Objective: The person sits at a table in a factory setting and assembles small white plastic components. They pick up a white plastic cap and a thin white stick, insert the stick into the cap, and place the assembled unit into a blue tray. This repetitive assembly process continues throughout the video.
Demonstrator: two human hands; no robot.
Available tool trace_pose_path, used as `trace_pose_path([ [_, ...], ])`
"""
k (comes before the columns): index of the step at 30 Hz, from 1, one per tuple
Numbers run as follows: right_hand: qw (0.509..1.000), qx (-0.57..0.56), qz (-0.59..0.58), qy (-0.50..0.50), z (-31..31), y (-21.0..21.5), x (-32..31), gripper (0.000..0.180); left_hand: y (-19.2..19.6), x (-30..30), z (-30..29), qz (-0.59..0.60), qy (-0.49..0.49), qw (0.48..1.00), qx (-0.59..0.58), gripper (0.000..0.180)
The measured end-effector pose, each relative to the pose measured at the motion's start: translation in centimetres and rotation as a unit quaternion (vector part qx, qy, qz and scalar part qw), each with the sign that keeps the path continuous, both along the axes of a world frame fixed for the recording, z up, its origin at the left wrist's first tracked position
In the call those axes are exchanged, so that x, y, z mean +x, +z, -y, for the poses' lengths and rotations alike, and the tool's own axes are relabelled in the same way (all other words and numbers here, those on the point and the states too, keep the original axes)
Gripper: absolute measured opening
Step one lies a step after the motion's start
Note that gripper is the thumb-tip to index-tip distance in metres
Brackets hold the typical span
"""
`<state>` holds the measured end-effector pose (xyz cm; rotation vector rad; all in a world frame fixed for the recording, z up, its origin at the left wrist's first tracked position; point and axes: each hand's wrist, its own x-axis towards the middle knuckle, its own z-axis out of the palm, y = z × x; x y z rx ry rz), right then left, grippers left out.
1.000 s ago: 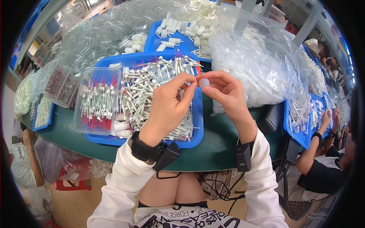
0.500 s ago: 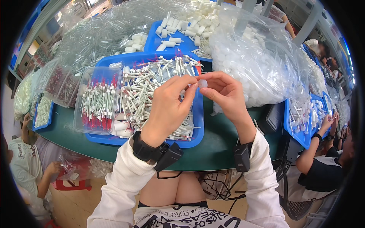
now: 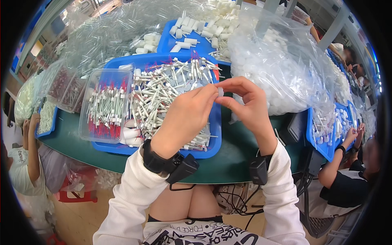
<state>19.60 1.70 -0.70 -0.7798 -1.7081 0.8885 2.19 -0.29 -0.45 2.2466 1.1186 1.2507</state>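
In the head view, we see both bare hands meeting just beyond the right rim of a blue tray [image 3: 219,122], held above the green table [image 3: 237,157]. The left hand [image 3: 183,116] has its thumb and index finger drawn close together; we cannot tell whether anything sits between those tips. The right hand [image 3: 252,104] holds a small translucent white piece [image 3: 220,92] between thumb and fingers, right at the left fingertips, its other fingers curved above.

Under and beside the left hand, we find the blue tray heaped with thin white sticks [image 3: 151,98], some with red strands. A clear plastic box [image 3: 85,132] overlaps the tray's left side, holding bundled sticks [image 3: 107,104] with red at both ends. Behind the tray we see a second blue tray [image 3: 166,44] bearing white cylinders [image 3: 188,43], and to its left a large mass of clear plastic [image 3: 118,32]. Near the right hand, a clear bag [image 3: 269,77] bulges with whitish pieces, and a black box [image 3: 293,128] rests on the table.

We see black devices strapped at both wrists. At far right, a co-worker's hands [image 3: 352,134] are raised beside another blue tray [image 3: 325,154].
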Motion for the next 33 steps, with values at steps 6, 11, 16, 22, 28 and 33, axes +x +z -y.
trace_pose_path([
  [6,0.999,0.031,-0.007,-0.01,-0.2,-0.2,0.1,0.027,-0.6,-0.1,-0.3,0.018,-0.03,0.999,-0.007,0.017],
  [11,0.997,0.055,0.04,-0.043,-0.3,0.3,0.6,0.026,-0.1,0.7,0.3,0.125,-0.019,0.99,-0.062,0.027],
  [16,0.999,-0.038,-0.024,-0.008,-0.3,0.0,0.4,0.024,-0.2,-0.2,-0.4,0.059,0.019,0.996,-0.062,0.013],
  [22,0.998,-0.057,-0.024,0.01,-0.4,-0.4,0.2,0.023,-0.6,-0.4,-0.5,-0.004,0.041,0.997,0.069,0.008],
  [28,0.995,-0.091,-0.039,0.01,-0.1,-0.8,0.0,0.022,-1.0,0.0,-0.3,-0.02,0.053,0.992,0.113,0.012],
  [33,0.994,-0.092,-0.049,0.008,0.2,-0.7,-0.4,0.022,-1.0,0.0,0.0,-0.043,0.064,0.989,0.126,0.019],
])
